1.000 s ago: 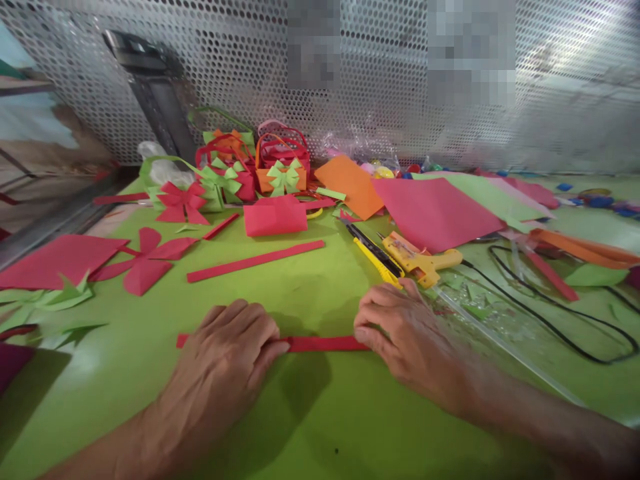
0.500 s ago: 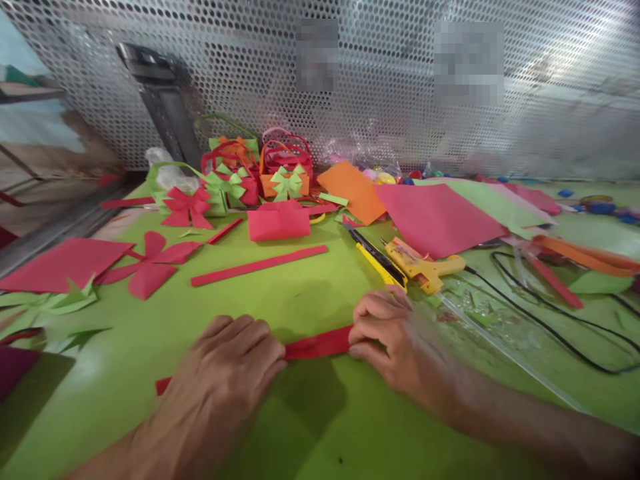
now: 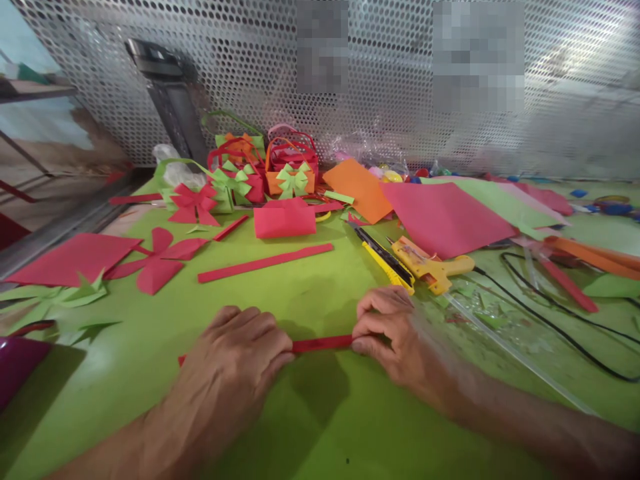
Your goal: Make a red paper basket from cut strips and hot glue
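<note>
Between my two hands a narrow red paper strip stretches level above the green table. My left hand is closed on its left part, and a short red end pokes out beyond the wrist side. With thumb and fingers my right hand pinches the strip's right end. Behind the hands lies another flat red paper strip. A folded red paper box stands farther back. Just beyond my right hand are a yellow-and-black utility knife and a yellow glue gun.
Small paper baskets with bows stand by the perforated metal wall. Red paper sheets lie at right, a red paper flower shape and green scraps at left. The glue gun's black cord loops across the right side.
The strip between my hands shows narrower and straighter than before. My left hand has shifted slightly right, and the whole view has moved a little.
</note>
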The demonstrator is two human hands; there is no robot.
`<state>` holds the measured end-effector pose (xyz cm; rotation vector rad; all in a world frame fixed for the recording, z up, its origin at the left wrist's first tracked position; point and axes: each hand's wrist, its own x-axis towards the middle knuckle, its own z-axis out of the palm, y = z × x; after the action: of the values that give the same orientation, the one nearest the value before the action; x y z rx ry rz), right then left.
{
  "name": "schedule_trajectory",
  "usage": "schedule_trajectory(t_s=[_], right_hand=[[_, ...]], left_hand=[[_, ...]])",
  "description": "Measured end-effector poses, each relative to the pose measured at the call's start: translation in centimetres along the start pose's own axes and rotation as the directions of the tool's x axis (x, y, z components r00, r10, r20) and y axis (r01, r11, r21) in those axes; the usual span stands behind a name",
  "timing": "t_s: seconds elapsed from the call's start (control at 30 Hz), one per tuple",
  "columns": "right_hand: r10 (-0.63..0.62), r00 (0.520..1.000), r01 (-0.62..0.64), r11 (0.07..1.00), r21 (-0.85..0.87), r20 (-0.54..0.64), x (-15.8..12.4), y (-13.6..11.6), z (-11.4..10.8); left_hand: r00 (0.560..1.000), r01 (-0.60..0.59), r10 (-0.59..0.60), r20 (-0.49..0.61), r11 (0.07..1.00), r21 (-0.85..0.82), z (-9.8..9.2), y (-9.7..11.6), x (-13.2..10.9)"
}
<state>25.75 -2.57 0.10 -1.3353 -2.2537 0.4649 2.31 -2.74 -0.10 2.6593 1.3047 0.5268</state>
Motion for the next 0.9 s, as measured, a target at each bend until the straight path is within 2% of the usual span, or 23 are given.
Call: schedule_trajectory(t_s=[0.2, 0.37, 0.5, 0.9], right_hand=[[0.050, 0.998, -0.047, 0.994, -0.097, 0.033, -0.1, -0.3, -0.6], [0.090, 0.994, -0.081, 0.985, -0.154, 0.054, 0.1, -0.6, -0.8], [0.097, 0.992, -0.081, 0.977, -0.196, 0.075, 0.3, -0.6, -0.8], [0.080, 0.994, -0.060, 0.968, -0.245, 0.072, 0.4, -0.7, -0.5]], left_hand=[[0.991, 0.121, -0.121, 0.059, 0.993, -0.006, -0.4, 0.5, 0.3], [0.965, 0.227, -0.231, 0.127, 0.973, 0.042, -0.9, 0.7, 1.0], [0.963, 0.220, -0.229, 0.140, 0.972, 0.078, -0.9, 0.8, 1.2], [0.974, 0.198, -0.211, 0.083, 0.970, 0.139, -0.5, 0.9, 1.0]])
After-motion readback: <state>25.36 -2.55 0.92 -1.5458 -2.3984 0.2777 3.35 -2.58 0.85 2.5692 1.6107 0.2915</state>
